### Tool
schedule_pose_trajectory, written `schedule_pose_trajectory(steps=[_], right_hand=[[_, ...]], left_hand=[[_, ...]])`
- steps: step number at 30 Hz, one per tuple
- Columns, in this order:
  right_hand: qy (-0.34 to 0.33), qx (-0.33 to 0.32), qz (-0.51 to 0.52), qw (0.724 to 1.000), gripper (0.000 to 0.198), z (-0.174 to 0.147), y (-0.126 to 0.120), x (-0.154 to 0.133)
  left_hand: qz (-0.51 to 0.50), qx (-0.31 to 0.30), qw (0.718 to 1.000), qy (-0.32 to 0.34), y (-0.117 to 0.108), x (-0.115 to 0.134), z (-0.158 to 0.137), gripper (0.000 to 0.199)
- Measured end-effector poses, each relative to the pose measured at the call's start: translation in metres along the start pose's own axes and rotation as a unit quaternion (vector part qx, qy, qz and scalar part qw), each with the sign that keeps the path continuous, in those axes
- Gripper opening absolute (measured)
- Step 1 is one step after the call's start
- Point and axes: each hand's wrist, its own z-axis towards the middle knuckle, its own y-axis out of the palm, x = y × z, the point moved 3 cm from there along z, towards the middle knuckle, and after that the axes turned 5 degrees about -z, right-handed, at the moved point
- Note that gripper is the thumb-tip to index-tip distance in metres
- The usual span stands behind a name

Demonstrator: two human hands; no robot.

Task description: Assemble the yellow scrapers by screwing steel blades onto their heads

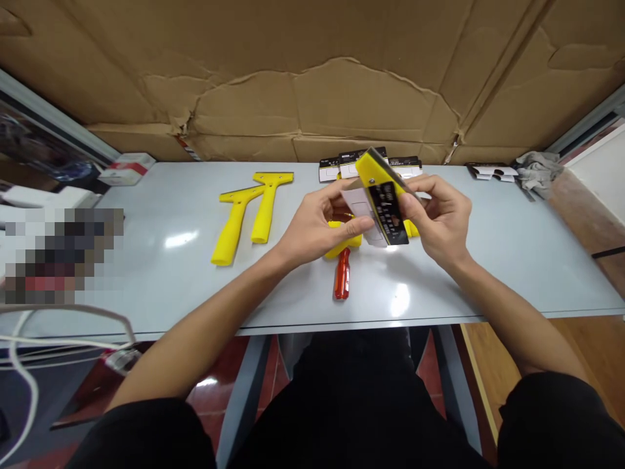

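A yellow scraper (370, 170) with a dark blade edge is held up above the table, tilted. A folded black-and-white cardboard sleeve (389, 212) lies against its head. My left hand (325, 225) is closed on the sleeve's white side, its thumb pressing on the card. My right hand (437, 218) pinches the other end of the scraper head and the card. Below them lies a screwdriver with a red handle (342, 277). Yellow plastic (344, 242) shows behind my left hand; whether it belongs to the held scraper I cannot tell.
Two yellow scrapers (267, 212) lie left of my hands, one head overlapping the other. Several carded pieces (329, 170) sit at the back against the cardboard wall (361, 98). More folded cards (491, 172) and a grey cloth (537, 174) are back right; a white-and-red box (127, 169) is back left.
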Motion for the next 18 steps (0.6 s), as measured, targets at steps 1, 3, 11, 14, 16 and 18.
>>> schedule_pose_trajectory(steps=[1, 3, 11, 14, 16, 18], right_hand=[[0.023, 0.006, 0.003, 1.0, 0.043, -0.003, 0.003, 0.0], [0.055, 0.026, 0.013, 0.998, 0.044, -0.006, 0.004, 0.001], [0.004, 0.23, 0.11, 0.967, 0.051, 0.03, -0.048, 0.0], [-0.054, 0.309, 0.143, 0.939, 0.05, 0.046, -0.078, 0.005], [-0.054, 0.314, 0.127, 0.939, 0.05, 0.05, -0.085, 0.011], [-0.02, 0.27, 0.088, 0.959, 0.053, 0.048, -0.076, 0.017]], left_hand=[[-0.014, 0.01, 1.0, -0.013, 0.001, 0.001, 0.0, 0.057], [-0.027, 0.032, 0.999, -0.033, 0.002, 0.005, 0.001, 0.048], [-0.029, 0.074, 0.996, -0.046, -0.014, 0.007, 0.004, 0.047], [-0.012, 0.107, 0.994, -0.021, -0.03, 0.005, 0.007, 0.046], [0.021, 0.118, 0.992, 0.026, -0.038, 0.012, 0.009, 0.043], [0.084, 0.102, 0.989, 0.073, -0.038, 0.022, 0.009, 0.038]])
